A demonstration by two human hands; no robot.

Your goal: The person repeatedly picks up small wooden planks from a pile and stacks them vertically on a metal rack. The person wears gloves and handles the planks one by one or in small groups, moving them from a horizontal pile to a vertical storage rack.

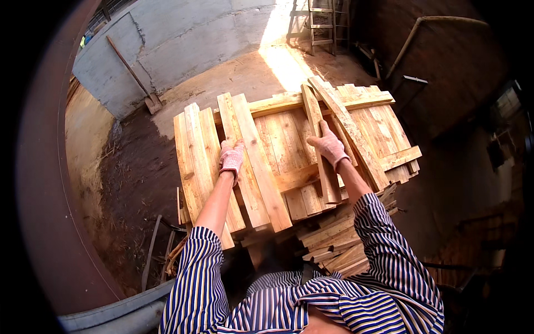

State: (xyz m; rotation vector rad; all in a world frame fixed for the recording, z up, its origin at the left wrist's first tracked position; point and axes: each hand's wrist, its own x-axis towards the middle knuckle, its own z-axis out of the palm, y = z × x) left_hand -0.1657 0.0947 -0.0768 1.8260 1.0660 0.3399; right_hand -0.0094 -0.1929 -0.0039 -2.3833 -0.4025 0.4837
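Both hands gloved, stretched forward over a pile of pale wooden boards. Left hand (231, 157) lies curled on the near part of a wide plank (257, 161) that runs away from the person; fingers bent over its left edge, gripping it as far as can be seen. Right hand (329, 146) closes around a narrow slat (321, 150) standing slightly raised above the pile, thumb side toward the left hand.

Progress, judged from the lay of things: a good number of boards already sit side by side on the stack (384, 133), some crossed by battens (289, 102) at the far end. The plank and slat in hand are skewed, not yet lined up with the rest. Loose offcuts (334, 245) heaped below the right forearm look unsorted, so work remains.

Beyond the hands: dirt floor (139, 178), and a long-handled tool (133, 75) leaning on a grey wall (167, 39) far off to the left. Sunlit patch straight ahead past the stack. Striped sleeves (194, 278) frame the near edge.
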